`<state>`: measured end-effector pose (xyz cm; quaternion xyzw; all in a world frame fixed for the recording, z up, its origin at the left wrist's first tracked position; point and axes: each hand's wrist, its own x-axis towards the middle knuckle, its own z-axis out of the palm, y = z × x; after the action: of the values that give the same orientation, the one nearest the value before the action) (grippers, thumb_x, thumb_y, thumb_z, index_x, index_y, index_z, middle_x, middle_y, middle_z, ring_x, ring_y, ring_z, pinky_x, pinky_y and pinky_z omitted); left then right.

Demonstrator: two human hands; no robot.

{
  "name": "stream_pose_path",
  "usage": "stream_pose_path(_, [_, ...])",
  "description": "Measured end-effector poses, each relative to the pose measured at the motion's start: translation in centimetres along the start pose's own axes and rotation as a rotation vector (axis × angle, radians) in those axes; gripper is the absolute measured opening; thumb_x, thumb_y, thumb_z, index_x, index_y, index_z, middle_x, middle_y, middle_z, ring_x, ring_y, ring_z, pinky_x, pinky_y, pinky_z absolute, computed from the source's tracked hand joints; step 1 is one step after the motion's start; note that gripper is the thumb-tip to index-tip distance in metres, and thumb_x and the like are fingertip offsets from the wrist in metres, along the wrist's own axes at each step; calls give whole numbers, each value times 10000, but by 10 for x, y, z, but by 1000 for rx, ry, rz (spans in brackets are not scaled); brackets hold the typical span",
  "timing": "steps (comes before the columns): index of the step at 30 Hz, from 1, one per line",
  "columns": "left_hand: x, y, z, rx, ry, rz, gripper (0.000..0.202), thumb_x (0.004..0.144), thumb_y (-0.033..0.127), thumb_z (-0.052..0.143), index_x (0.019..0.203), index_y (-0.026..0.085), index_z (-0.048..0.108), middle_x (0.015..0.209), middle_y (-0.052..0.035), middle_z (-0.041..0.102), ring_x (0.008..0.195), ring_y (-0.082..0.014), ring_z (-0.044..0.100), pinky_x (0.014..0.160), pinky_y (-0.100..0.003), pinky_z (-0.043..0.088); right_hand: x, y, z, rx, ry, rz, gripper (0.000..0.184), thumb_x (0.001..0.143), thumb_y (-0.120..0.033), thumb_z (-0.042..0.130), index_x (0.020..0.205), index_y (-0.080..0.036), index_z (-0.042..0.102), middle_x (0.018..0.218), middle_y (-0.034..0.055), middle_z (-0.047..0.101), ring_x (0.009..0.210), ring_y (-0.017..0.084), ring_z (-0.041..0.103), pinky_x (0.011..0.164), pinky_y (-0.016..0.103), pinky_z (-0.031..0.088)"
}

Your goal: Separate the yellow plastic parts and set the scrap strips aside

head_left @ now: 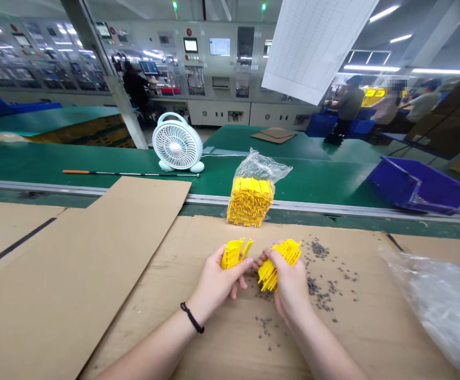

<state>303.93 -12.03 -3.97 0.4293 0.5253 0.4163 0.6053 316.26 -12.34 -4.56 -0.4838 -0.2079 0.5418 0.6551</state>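
Left hand [216,279] pinches a small curved stack of yellow plastic comb-like parts [233,253]. Right hand [291,285] is closed round a bigger yellow plastic stack [279,264] just beside it, long axes tilted up and away. Both are mid cardboard-covered tabletop [95,274]; clear bag of yellow parts [251,198] sits at the far edge, dead ahead.

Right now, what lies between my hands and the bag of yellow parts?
Only bare cardboard lies between the left hand, the right hand and the bag, as the head view shows.
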Motion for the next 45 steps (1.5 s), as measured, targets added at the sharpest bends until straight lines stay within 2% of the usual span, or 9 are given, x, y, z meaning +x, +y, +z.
stream_pose_path(6, [-2, -2, 3, -12, -64, -24, 358, 671, 343, 736, 900, 133, 559, 513, 44, 571, 322, -59, 459, 278, -138, 317, -6, -1, 0, -124, -205, 56, 574, 538, -313, 837, 1034, -176, 581, 639, -35, 623, 418, 113, 548, 406, 236, 466])
stream_pose_path(16, [3, 0, -7, -106, -279, -17, 388, 785, 413, 626, 1047, 130, 582, 918, -79, 628, 722, -147, 626, 533, -239, 544, 0, -10, -2, -15, -120, 55, 288, 610, -257, 770, 828, -155, 613, 741, 23, 672, 603, 155, 620, 536, 259, 502])
stream_pose_path(23, [3, 4, -13, -51, -319, -67, 340, 796, 414, 619, 1018, 200, 476, 602, 84, 460, 367, -13, 324, 346, -129, 256, 2, -15, -3, 39, -236, 106, 332, 632, -313, 778, 867, -158, 603, 540, -43, 552, 481, 97, 507, 482, 216, 441])
stream_pose_path(28, [-3, 9, -14, -79, -486, 49, 487, 696, 262, 743, 1047, 223, 408, 877, -14, 644, 757, -113, 604, 669, -213, 460, 1, -21, -8, -1, -384, 329, 323, 638, -349, 782, 820, -149, 606, 674, 6, 628, 511, 104, 550, 455, 201, 447])
stream_pose_path(31, [-1, 9, -15, -35, -458, 5, 348, 779, 367, 653, 960, 211, 400, 718, 22, 619, 493, -54, 502, 459, -155, 359, 3, -23, -10, -46, -441, 361, 272, 671, -325, 752, 803, -141, 602, 607, 3, 616, 458, 96, 534, 440, 201, 453])
stream_pose_path(35, [4, 8, -16, -25, -327, 8, 317, 829, 449, 565, 934, 189, 417, 631, 61, 527, 343, -8, 327, 334, -137, 210, 3, -21, -7, -132, -490, 238, 321, 648, -339, 750, 839, -114, 624, 606, 52, 650, 518, 155, 599, 442, 229, 464])
stream_pose_path(38, [6, 10, -16, -125, -246, -12, 325, 819, 429, 589, 961, 180, 436, 726, 8, 584, 446, -60, 507, 340, -138, 316, 2, -18, -6, -270, -373, 69, 328, 592, -306, 781, 831, -124, 651, 605, 52, 663, 510, 160, 592, 485, 269, 488])
stream_pose_path(42, [7, 13, -19, -287, -69, -74, 363, 814, 395, 610, 1053, 157, 477, 1016, -129, 635, 804, -193, 658, 576, -275, 551, -2, -18, -10, -441, -159, -447, 120, 610, -216, 740, 709, -189, 678, 710, 56, 675, 663, 210, 625, 669, 357, 511])
stream_pose_path(45, [8, 12, -22, -330, -197, -105, 375, 807, 412, 615, 1050, 141, 527, 983, -130, 641, 747, -172, 652, 508, -218, 499, -6, -16, -15, -555, -308, -754, 191, 622, -136, 690, 774, -247, 724, 872, 65, 682, 832, 242, 626, 786, 381, 492])
